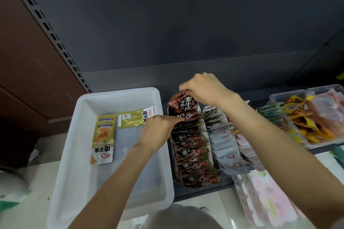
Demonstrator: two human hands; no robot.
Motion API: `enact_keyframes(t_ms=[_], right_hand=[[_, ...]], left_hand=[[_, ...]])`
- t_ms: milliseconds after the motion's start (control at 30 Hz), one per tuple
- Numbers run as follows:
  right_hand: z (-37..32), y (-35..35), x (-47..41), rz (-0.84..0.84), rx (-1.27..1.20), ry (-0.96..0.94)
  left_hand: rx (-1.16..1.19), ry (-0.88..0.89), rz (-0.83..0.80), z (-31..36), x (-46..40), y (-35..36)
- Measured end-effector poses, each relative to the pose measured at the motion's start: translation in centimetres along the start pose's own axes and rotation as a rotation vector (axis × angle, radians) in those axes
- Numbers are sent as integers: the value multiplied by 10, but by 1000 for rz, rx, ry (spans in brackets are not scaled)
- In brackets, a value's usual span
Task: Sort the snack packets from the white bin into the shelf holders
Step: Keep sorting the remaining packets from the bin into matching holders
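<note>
Head view: at centre frame, the right hand [202, 87] pinches a dark red snack packet [183, 102] at the back of the cardboard shelf holder [204, 130]. The left hand [158, 130] curls its fingers [178, 120] onto the packets there. Centre left, the white plastic bin [78, 163] holds two gold snack packets [104, 139].

The white bin [78, 135] is open from above, and most of its floor is bare; only two gold packets [105, 139] lie at its far left part. The dark red holder [191, 147] just beside it is filled with upright packets, and access is blocked there by the left hand [158, 130] and the right hand [202, 87]. The grey holder [225, 141] and the clear boxes [305, 117] are also crowded. Free room is seen above all rows, before the dark back panel [186, 24].
</note>
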State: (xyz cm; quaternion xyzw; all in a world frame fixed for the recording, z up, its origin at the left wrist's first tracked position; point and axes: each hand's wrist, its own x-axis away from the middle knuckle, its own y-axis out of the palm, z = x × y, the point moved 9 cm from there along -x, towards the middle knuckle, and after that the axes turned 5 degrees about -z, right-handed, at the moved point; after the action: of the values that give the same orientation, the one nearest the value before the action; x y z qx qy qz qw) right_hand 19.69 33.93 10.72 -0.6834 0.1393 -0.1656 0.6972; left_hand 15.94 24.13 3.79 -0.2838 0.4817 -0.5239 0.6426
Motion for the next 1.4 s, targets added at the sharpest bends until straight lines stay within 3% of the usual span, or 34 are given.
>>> enact_keyframes(t_ms=[133, 267, 467, 633, 800, 900, 967, 1067, 1133, 1233, 1333, 1400], right_hand=[[-8, 1, 1, -31, 71, -17], [-15, 39, -1, -186, 62, -2], [8, 20, 4, -65, -63, 41], [-1, 37, 1, -127, 41, 49], [-2, 63, 1, -173, -10, 66], [10, 45, 11, -46, -57, 161], [9, 18, 26, 151, -214, 203], [-26, -18, 54, 462, -568, 131], [-62, -16, 53, 514, -670, 80], [-116, 18, 20, 374, -728, 48], [-159, 90, -32, -43, -696, 74], [-177, 134, -57, -234, -602, 98]], left_hand=[[-10, 50, 36, 3, 0, -2], [-4, 88, 104, 10, -3, -8], [4, 79, 110, 3, -4, -3], [39, 39, 138, -4, -3, -2], [87, -13, 136, -9, -1, 0], [106, -61, 175, -15, 4, -11], [107, -127, 281, -26, 18, -31], [222, -353, 528, -62, 66, -67], [266, -509, 600, -92, 103, -75], [98, -701, 372, -137, 139, -49], [-24, -770, -57, -166, 153, -1], [-66, -858, -263, -180, 161, 20]])
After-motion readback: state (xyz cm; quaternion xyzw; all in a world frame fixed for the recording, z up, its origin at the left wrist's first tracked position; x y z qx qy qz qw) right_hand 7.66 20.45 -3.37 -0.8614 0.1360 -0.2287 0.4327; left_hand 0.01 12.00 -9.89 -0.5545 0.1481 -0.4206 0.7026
